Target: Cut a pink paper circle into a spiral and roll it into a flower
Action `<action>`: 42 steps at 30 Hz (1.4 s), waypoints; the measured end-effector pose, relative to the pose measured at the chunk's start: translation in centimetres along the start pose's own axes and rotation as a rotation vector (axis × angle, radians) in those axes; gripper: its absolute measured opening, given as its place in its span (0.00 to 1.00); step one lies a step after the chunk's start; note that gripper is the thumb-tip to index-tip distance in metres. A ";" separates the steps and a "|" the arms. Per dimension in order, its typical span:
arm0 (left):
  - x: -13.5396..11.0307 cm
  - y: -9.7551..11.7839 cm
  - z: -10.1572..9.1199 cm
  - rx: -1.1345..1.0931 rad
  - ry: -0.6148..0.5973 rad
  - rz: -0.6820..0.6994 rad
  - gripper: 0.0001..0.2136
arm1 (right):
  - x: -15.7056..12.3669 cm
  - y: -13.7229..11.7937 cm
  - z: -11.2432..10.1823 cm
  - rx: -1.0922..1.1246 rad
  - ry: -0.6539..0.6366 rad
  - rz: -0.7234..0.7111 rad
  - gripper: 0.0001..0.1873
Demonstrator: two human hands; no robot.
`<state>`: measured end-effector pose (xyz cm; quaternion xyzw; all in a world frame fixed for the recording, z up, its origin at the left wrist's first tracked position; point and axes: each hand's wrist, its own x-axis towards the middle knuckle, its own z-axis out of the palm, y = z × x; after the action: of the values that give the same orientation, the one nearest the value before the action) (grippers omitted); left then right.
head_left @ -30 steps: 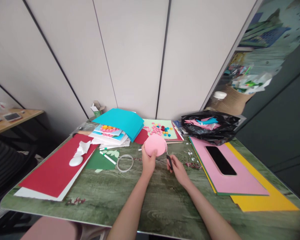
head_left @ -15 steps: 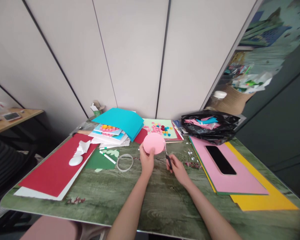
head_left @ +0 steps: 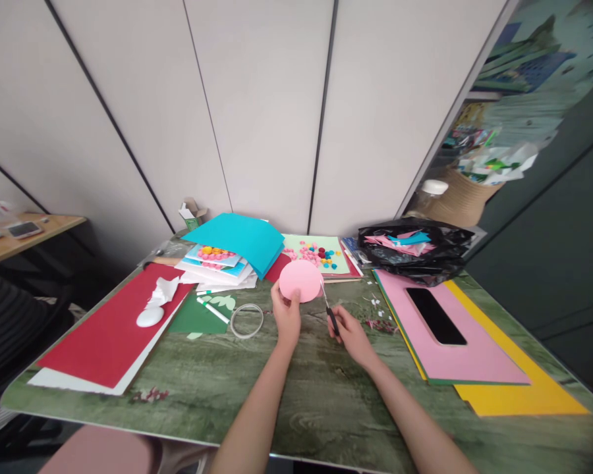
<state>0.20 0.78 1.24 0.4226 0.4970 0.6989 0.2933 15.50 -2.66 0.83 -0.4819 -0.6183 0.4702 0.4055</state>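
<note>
Over the middle of the table, my left hand (head_left: 287, 313) pinches the lower edge of a round pink paper disc (head_left: 300, 278), thumb in front. My right hand (head_left: 348, 329) is closed round the black handles of a pair of scissors (head_left: 331, 318). The blades point up and touch or nearly touch the disc's right edge; whether they are parted is hard to see. Behind the disc lies a pale green sheet (head_left: 343, 262) with small pink, red, blue and yellow pieces on it. A white ring-shaped roll (head_left: 247, 321) rests left of my left hand.
Red paper (head_left: 99, 329) and green paper (head_left: 182, 319) with a marker (head_left: 212, 310) lie to the left, blue sheets (head_left: 237, 237) behind. On the right, a phone (head_left: 435, 316) sits on pink paper (head_left: 484, 362), near a black plastic bag (head_left: 445, 257) of scraps. A person's striped sleeve (head_left: 14, 329) shows far left.
The pink disc and my left hand have shifted slightly left and up. My right hand and the scissors have moved a little left, staying at the disc's right edge.
</note>
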 end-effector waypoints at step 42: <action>0.0 0.1 -0.2 0.018 -0.039 0.021 0.22 | 0.2 0.4 -0.6 -0.016 -0.013 -0.023 0.08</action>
<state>0.05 0.66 1.27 0.4439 0.4931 0.6890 0.2917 16.09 -2.35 0.58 -0.4748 -0.6301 0.4639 0.4029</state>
